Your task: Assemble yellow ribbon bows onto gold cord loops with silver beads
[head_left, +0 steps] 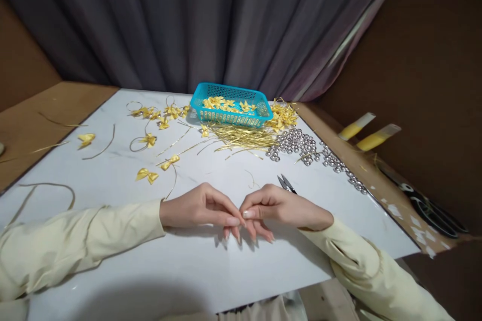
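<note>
My left hand (203, 206) and my right hand (276, 205) meet over the front middle of the white board. Thumb and finger of each hand are pinched, tips touching or nearly so. Whatever they hold, if anything, is too small or hidden to name. The other fingers curl below. Small snips (286, 183) lie just behind my right hand, partly covered by it. Beyond my left hand are a yellow ribbon bow (147, 176) and another yellow bow (170, 162) with gold cord near it.
A blue basket (231, 118) holding yellow bows stands at the back. In front of it lie gold cord pieces (244, 138), beside small silver rings or beads (297, 140). Black-handled scissors (429, 210) and two yellow-filled tubes (378, 138) lie on the right edge. A curtain (211, 25) hangs behind.
</note>
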A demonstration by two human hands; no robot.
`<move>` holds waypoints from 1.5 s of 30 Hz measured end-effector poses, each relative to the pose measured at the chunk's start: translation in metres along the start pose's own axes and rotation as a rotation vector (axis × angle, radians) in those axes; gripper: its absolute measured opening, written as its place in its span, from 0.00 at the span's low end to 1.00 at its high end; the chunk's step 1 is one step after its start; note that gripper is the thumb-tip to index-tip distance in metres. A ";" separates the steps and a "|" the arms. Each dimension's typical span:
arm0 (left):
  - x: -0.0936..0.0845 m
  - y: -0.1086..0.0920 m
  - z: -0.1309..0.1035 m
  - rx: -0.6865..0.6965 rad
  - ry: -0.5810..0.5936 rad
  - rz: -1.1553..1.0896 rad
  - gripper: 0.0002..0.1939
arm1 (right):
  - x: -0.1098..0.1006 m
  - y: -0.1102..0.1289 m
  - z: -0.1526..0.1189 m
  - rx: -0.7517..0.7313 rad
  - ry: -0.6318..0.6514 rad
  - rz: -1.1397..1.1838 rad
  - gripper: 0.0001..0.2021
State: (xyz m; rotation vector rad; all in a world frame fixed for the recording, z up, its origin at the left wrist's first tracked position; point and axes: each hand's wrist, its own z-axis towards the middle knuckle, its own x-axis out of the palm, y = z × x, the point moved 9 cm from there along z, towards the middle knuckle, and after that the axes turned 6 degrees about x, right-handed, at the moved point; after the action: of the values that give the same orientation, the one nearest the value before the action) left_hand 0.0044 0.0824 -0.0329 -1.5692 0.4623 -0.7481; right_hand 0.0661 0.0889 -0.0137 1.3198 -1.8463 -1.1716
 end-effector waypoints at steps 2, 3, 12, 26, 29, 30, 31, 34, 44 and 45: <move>0.000 0.000 -0.001 -0.011 0.003 0.000 0.08 | 0.001 0.001 -0.001 0.000 0.009 0.008 0.14; 0.000 -0.001 -0.001 -0.014 0.001 0.001 0.08 | 0.001 0.001 -0.001 0.001 0.012 0.012 0.14; 0.000 0.005 0.002 -0.064 -0.036 0.039 0.15 | -0.029 -0.001 -0.003 -0.004 -0.226 -0.202 0.16; -0.010 0.014 0.000 -0.225 -0.083 0.221 0.19 | -0.097 -0.016 -0.004 -0.011 -0.744 -0.570 0.06; -0.009 0.011 0.002 -0.202 -0.079 0.196 0.17 | -0.096 -0.018 -0.001 -0.008 -0.692 -0.471 0.08; -0.009 0.011 0.003 -0.192 -0.080 0.185 0.17 | -0.097 -0.018 -0.001 -0.010 -0.679 -0.432 0.09; -0.009 0.010 0.003 -0.182 -0.081 0.174 0.17 | -0.098 -0.017 -0.003 -0.015 -0.668 -0.394 0.10; -0.011 0.010 0.006 -0.156 -0.079 0.122 0.16 | -0.101 -0.012 -0.008 -0.043 -0.643 -0.305 0.13; -0.015 0.009 0.010 -0.129 -0.105 0.018 0.13 | -0.101 -0.001 -0.015 -0.170 -0.658 -0.523 0.12; -0.014 0.008 0.010 -0.132 -0.098 0.023 0.13 | -0.097 -0.002 -0.011 -0.183 -0.623 -0.582 0.12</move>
State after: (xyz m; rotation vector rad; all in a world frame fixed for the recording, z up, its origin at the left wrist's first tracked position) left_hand 0.0027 0.0984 -0.0441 -1.7131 0.4646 -0.6298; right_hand 0.1092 0.1760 -0.0076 1.5499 -1.7134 -2.2048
